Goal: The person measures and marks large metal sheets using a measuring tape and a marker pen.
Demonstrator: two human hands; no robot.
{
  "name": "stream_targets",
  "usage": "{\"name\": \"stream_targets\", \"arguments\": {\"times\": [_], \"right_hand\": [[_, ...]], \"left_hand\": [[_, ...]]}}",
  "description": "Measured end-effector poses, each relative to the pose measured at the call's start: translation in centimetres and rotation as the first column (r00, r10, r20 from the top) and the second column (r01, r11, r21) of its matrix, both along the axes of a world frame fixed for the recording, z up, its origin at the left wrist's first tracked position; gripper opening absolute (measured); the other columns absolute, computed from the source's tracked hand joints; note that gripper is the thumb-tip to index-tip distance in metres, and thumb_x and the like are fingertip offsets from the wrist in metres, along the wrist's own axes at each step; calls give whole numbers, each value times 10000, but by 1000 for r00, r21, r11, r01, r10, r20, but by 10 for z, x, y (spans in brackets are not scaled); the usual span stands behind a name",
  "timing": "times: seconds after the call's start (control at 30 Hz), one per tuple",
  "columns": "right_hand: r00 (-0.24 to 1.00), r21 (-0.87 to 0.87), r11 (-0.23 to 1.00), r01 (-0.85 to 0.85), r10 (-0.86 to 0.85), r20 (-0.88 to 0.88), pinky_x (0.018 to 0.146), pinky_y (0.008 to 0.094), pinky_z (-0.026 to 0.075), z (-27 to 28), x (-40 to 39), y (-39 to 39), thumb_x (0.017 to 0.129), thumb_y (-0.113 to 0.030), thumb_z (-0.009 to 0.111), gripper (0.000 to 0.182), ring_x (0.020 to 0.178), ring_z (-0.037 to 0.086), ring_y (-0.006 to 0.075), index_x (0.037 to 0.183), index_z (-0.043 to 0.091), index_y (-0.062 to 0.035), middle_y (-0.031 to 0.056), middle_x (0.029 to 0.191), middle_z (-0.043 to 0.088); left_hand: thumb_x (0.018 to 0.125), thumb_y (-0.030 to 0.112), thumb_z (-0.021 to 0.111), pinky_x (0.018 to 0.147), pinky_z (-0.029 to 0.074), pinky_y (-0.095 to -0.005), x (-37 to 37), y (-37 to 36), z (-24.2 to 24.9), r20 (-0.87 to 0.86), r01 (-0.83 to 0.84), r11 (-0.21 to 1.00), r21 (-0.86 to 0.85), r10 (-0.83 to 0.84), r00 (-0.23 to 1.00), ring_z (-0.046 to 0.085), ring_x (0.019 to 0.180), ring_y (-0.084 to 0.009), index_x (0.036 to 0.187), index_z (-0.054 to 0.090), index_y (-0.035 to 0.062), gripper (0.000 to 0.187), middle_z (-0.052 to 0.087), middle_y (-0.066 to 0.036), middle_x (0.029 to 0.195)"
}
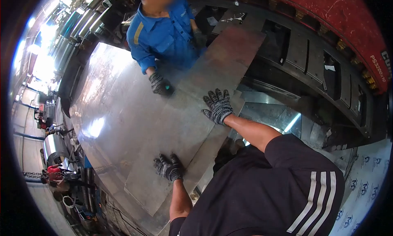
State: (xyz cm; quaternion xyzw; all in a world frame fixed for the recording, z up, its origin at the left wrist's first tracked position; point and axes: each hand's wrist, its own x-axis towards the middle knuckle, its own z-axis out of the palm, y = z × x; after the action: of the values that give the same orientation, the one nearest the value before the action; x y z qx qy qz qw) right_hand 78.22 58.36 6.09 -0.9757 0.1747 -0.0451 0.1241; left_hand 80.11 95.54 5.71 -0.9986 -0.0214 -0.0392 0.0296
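Note:
A long metal sheet [192, 125] lies on top of a larger shiny sheet [106, 101], its upper end reaching to the red machine's bed. My left hand [168, 167], in a grey and black knit glove, rests on the sheet near its lower end with fingers spread. Higher up, close to the sheet's right edge, my right hand [218, 106] wears the same kind of glove; its fingers are also spread flat on the metal. Neither hand is wrapped around anything.
Across the sheets stands a co-worker in a blue shirt [163, 35], one gloved hand [160, 84] at the metal. A large red machine [344, 19] and its slotted steel bed [303, 56] line the upper right. A chain [35, 175] and other equipment stand at left.

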Motion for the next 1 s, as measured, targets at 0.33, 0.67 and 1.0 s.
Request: {"name": "stream_targets", "arguments": {"times": [0.33,0.67,1.0], "right_hand": [[1000,21,1000,17,-17,-19,1177,625,72,7,1,-1,929,-578,457,700,1468,233,397,1484,437,-153,147,1574,336],[1000,66,998,17,-17,1,1176,634,43,0,0,-4,932,-593,436,703,1486,204,382,1486,437,-160,135,1585,327],[1000,95,995,15,-14,-6,1176,635,33,0,0,-4,939,-594,437,703,1484,209,378,1490,432,-158,136,1580,331]], "left_hand": [[935,551,501,1194,149,-525,-2,-14,20,-23,-4,1000,-20,3,1000,293,1449,-389,1434,505,88,681,364,-206,1553],[967,554,457,1202,125,-514,-1,-9,9,-28,-4,1000,15,5,1000,262,1466,-369,1460,471,77,686,345,-181,1571],[971,517,486,1197,184,-496,1,4,-5,27,57,998,22,-57,998,301,1442,-396,1451,481,61,662,362,-185,1559]]}}
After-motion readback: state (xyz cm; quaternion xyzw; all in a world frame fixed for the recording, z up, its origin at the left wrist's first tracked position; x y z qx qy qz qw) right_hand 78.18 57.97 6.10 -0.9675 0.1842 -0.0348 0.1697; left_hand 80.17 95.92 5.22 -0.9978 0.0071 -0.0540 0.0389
